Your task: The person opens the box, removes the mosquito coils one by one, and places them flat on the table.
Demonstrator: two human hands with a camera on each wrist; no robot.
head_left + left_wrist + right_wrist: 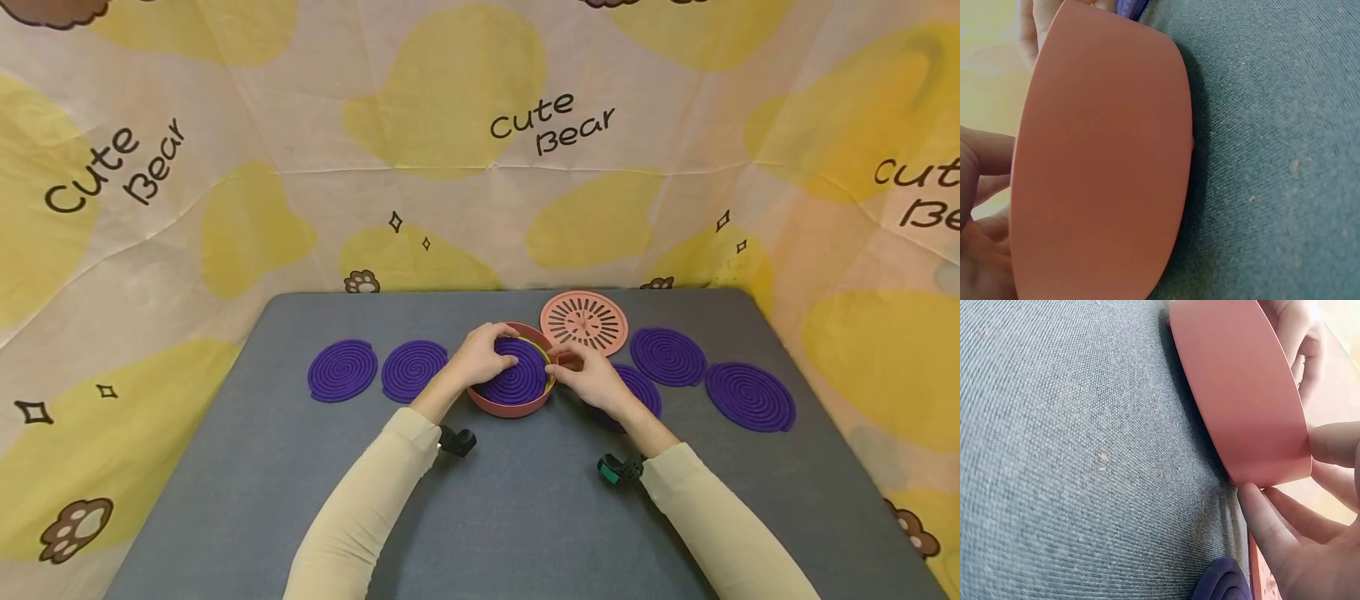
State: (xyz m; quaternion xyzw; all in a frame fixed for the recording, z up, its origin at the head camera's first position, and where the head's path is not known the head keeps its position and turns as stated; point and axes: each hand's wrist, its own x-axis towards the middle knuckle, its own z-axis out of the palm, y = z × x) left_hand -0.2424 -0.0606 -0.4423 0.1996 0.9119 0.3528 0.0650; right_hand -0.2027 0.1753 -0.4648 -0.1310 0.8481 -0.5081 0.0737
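A purple mosquito coil (517,379) lies in the round pink box (510,411), with a thin yellow edge (550,385) showing at its right. My left hand (483,354) reaches over the box's left side and holds the coil, thumb across its top and fingers toward the far rim. At the right rim my right hand (588,379) grips the box with thumb and fingers. The right wrist view shows these fingers (1266,519) against the wall of the box (1247,387). In the left wrist view the box wall (1104,156) hides much of the coil side.
A slotted pink lid (583,321) lies behind the box. Two purple coils, one far left (342,371) and one nearer (414,371), lie left of it. To the right are more coils (667,357) (750,396), one partly under my right forearm (637,392). A patterned cloth (450,100) hangs behind the grey table (517,517).
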